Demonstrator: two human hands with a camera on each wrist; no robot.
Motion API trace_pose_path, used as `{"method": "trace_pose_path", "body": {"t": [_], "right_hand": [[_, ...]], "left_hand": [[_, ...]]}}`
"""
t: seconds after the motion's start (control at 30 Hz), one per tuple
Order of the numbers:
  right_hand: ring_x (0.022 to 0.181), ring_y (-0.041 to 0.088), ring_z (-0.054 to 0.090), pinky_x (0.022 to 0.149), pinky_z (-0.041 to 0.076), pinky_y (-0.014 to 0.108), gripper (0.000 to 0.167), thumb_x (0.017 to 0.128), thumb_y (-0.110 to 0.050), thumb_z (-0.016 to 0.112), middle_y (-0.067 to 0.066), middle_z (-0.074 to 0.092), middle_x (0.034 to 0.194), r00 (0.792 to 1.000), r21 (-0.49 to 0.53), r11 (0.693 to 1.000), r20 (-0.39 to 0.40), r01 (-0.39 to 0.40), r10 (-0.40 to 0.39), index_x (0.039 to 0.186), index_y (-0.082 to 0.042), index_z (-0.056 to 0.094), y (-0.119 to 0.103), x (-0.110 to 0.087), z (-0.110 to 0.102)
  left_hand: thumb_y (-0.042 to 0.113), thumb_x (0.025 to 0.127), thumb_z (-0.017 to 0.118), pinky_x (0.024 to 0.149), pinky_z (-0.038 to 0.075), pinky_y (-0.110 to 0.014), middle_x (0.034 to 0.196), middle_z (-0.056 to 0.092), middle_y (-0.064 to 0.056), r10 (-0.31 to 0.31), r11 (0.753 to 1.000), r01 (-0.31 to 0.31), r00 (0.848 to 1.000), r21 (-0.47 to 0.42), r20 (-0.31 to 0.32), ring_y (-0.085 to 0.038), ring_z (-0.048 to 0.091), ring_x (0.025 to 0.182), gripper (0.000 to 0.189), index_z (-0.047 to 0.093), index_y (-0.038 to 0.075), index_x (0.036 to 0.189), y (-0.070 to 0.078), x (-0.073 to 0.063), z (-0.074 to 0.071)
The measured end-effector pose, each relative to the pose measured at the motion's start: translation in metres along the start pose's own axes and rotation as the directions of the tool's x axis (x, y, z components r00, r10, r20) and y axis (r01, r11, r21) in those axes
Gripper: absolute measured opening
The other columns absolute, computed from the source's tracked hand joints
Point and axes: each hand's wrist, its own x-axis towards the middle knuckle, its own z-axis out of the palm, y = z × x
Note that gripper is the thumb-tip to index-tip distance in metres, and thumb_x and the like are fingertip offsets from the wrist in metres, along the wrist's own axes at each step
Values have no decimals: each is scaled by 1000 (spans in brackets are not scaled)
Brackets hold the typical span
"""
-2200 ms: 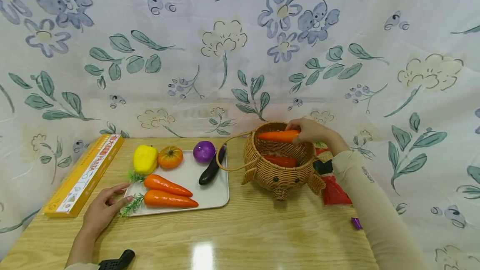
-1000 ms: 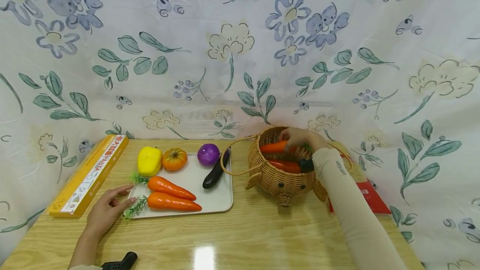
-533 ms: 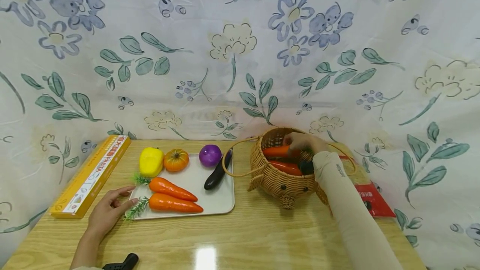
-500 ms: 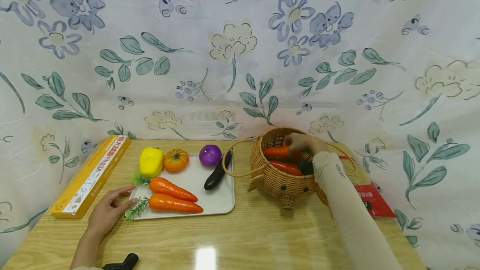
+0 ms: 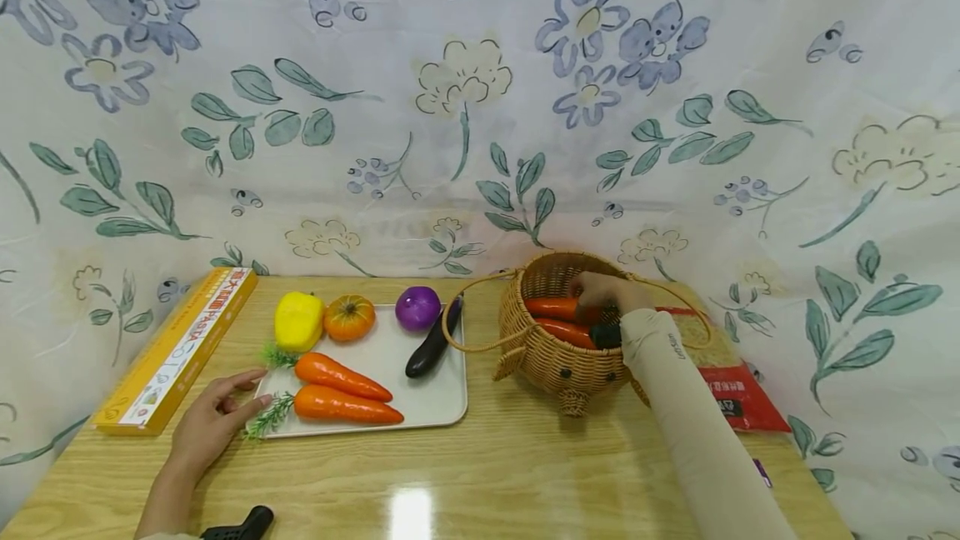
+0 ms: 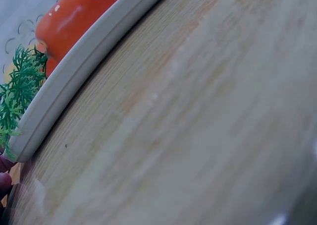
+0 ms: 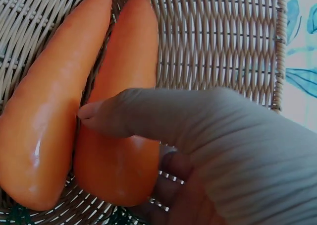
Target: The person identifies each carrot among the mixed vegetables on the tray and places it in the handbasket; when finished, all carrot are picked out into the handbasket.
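Note:
In the head view, my right hand (image 5: 600, 292) reaches into a wicker animal-face basket (image 5: 573, 373). It holds a carrot (image 5: 551, 308) low in the basket; the right wrist view shows the thumb across the carrot (image 7: 121, 160) and the fingers curled at its far side. A second carrot (image 7: 44, 111) lies alongside. At the left, my left hand (image 5: 206, 423) rests its fingers and thumb at the left edge of a white tray (image 5: 450, 407). The tray bears two leafy carrots (image 5: 345, 404), a black eggplant (image 5: 433, 348), a purple round vegetable (image 5: 417, 308), a small pumpkin (image 5: 349, 317) and a yellow pepper (image 5: 299, 322).
A yellow pasta box (image 5: 180, 348) lies left of the tray. Right of the basket is a red food packet (image 5: 746, 398), partly behind my sleeve. The basket's handle (image 5: 465, 348) leans out toward the tray. A floral cloth (image 5: 450, 190) hangs behind the wooden table (image 5: 337, 482).
My right hand has lowered the carrot from the basket's rim down into it, beside the other carrot. The left hand stays at the tray's edge. The head view has shifted slightly.

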Motion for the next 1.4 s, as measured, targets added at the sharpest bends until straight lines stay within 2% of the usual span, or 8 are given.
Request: {"method": "trace_pose_path", "body": {"t": [0.1, 0.4, 0.7, 0.83, 0.97, 1.23, 1.4], "right_hand": [[83, 20, 47, 69, 43, 29, 35, 81, 1, 67, 17, 56, 111, 1000, -6, 1000, 8, -10, 10, 115, 6, 59, 0, 2, 1], [81, 19, 47, 68, 42, 30, 35, 82, -1, 68, 13, 55, 107, 999, -19, 999, 16, -36, 37, 116, 3, 59, -2, 3, 3], [75, 15, 51, 68, 46, 29, 35, 85, 5, 58, 12, 63, 99, 1000, -12, 1000, 17, -24, 24, 121, 5, 61, -6, 2, 3], [74, 16, 51, 68, 47, 29, 33, 87, 5, 57, 15, 64, 100, 1000, -1, 1000, 18, -6, 6, 120, 7, 61, -7, 1, 3], [80, 17, 53, 71, 47, 29, 32, 88, 4, 58, 17, 63, 108, 1000, 8, 1000, 8, -9, 9, 120, 7, 62, -6, 1, 4], [93, 22, 58, 80, 51, 35, 38, 88, 1, 59, 21, 61, 119, 1000, 20, 999, 12, -29, 28, 125, 7, 59, -5, -1, 4], [86, 21, 55, 76, 48, 32, 35, 88, 1, 61, 22, 62, 116, 999, 20, 1000, -51, -4, 5, 122, 8, 61, 0, 2, 2]], "left_hand": [[38, 93, 70, 63, 33, -25, 119, 58, -14, -10, 1000, 10, 1000, 3, -5, -5, 42, 74, 52, 61, 9, 134, 0, -2, -1], [38, 92, 70, 62, 33, -26, 118, 58, -12, -17, 1000, 17, 1000, 10, -14, -5, 42, 74, 51, 62, 9, 133, -3, -3, -3], [38, 92, 70, 62, 33, -25, 118, 58, -13, -8, 1000, 8, 1000, 6, -21, -5, 42, 74, 51, 62, 8, 133, -5, -4, -5], [41, 92, 69, 63, 33, -26, 115, 58, -6, -10, 1000, 10, 1000, 5, -21, -5, 42, 75, 53, 62, 10, 134, -4, -4, -5], [43, 92, 69, 63, 32, -26, 112, 56, 0, -18, 1000, 18, 1000, 10, -20, -6, 42, 75, 54, 62, 11, 134, -2, -4, -6], [44, 93, 68, 64, 32, -26, 118, 57, -12, -24, 1000, 24, 1000, 15, -2, -6, 42, 77, 55, 61, 10, 135, -1, -2, -6], [41, 93, 69, 65, 34, -25, 120, 59, -14, -7, 1000, 7, 1000, 12, 6, -4, 43, 77, 53, 61, 10, 135, 1, -1, -2]]}}
